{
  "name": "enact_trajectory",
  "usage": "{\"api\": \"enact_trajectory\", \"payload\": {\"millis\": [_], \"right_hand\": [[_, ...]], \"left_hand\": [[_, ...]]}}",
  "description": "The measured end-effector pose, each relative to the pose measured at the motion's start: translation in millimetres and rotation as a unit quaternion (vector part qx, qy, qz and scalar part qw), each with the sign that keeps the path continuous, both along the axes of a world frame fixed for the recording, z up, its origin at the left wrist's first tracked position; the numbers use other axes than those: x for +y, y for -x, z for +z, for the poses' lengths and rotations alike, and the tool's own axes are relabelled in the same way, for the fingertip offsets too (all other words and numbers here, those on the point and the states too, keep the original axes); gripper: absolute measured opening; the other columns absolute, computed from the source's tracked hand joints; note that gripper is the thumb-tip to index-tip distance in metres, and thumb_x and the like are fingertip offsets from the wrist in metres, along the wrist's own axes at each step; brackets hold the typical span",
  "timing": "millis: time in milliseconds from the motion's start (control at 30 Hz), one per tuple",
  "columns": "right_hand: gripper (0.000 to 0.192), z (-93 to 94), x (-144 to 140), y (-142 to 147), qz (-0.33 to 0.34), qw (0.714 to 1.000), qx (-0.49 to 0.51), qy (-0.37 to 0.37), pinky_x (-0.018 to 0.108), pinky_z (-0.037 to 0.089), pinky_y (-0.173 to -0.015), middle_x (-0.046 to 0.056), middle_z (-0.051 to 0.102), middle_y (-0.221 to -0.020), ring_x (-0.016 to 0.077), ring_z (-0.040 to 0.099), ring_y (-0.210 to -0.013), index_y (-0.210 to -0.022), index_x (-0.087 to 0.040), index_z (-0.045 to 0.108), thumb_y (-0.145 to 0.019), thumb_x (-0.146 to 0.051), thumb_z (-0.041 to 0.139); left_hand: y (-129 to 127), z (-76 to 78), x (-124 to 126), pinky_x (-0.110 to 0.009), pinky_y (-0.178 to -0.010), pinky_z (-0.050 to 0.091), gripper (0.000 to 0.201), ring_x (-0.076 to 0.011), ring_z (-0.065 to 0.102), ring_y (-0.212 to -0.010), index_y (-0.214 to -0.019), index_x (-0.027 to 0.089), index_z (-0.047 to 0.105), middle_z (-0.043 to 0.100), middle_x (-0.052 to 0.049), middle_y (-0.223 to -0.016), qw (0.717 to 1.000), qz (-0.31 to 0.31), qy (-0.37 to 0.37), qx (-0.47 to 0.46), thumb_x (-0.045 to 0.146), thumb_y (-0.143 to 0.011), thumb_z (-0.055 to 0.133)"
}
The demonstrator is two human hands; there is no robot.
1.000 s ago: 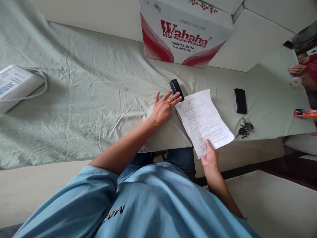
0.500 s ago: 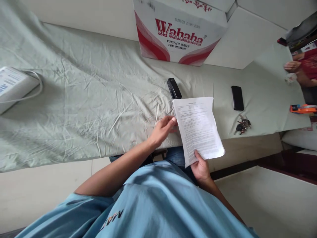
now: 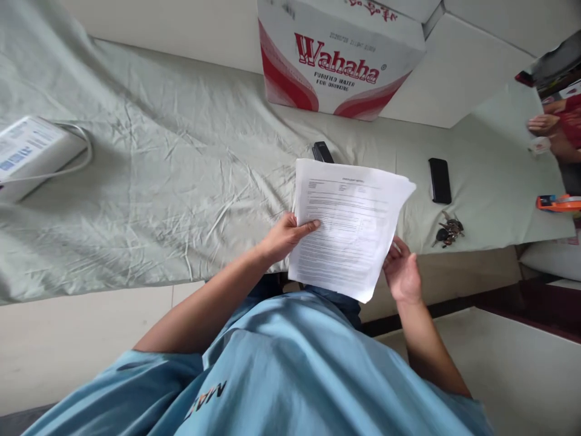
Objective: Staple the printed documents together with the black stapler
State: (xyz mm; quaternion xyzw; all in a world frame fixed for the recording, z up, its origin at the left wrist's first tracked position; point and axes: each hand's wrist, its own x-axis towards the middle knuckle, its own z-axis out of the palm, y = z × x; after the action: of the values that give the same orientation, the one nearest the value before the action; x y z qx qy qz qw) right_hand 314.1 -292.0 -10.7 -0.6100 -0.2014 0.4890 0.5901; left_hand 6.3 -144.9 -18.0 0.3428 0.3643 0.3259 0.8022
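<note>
Already lifted, the printed sheets (image 3: 347,242) are pinched by your left hand (image 3: 282,238); your right hand (image 3: 403,274), fingers loosely spread, nears their right edge; far stapler (image 3: 322,151) untouched.

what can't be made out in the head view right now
All in the head view:
Papers: small print too tiny and blurred to read.
Left hand: most fingertips hidden behind the papers.
Black stapler: near end covered by the papers.
White box by the cable: cut off by the left edge.
</note>
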Motion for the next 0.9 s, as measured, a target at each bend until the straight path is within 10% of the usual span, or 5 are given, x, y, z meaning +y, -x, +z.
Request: {"api": "enact_trajectory", "payload": {"millis": [133,300,533,900], "right_hand": [[0.081,1.7,59,-5,0.156,0.982,-0.093,-0.049,0.049,0.058,-0.122,0.009,0.078,-0.152,0.0336,0.072,-0.144,-0.140,-0.032,0.076,-0.076,-0.078,0.092],[0.056,-26.8,104,27,0.094,0.980,-0.162,-0.070,0.044,0.066,-0.103,0.005,0.090,-0.116,0.0276,0.083,-0.107,-0.114,-0.027,0.080,-0.072,-0.057,0.103],[0.041,-47.1,96,17,0.073,0.962,-0.257,-0.064,0.042,0.066,-0.095,0.008,0.091,-0.110,0.0287,0.085,-0.101,-0.106,-0.023,0.087,-0.084,-0.057,0.093],[0.043,-24.3,84,-14,-0.032,0.961,-0.264,-0.072,0.041,0.063,-0.100,0.007,0.088,-0.104,0.0254,0.082,-0.101,-0.106,-0.019,0.085,-0.080,-0.051,0.096]], "left_hand": [[1,-9.4,9,-0.049,-0.101,0.064,0.060,-0.0378,0.082,-0.109,-0.102,0.013,0.088,0.088,-0.015,-0.111,0.999,0.028,-0.030,0.033,0.064,-0.073,0.101],[0,-24.6,7,-0.047,-0.096,0.067,0.059,-0.0355,0.084,-0.105,-0.108,0.015,0.086,0.088,-0.014,-0.108,0.998,0.054,0.006,-0.018,0.064,-0.077,0.099],[5,-33.8,11,-0.051,-0.108,0.067,0.048,-0.0378,0.082,-0.119,-0.109,0.016,0.082,0.088,-0.013,-0.104,0.984,0.098,0.102,-0.108,0.055,-0.084,0.096],[1,-24.5,15,-0.050,-0.113,0.064,0.048,-0.0376,0.077,-0.131,-0.119,0.016,0.080,0.086,-0.014,-0.118,0.979,0.092,0.113,-0.144,0.048,-0.087,0.095]]}}
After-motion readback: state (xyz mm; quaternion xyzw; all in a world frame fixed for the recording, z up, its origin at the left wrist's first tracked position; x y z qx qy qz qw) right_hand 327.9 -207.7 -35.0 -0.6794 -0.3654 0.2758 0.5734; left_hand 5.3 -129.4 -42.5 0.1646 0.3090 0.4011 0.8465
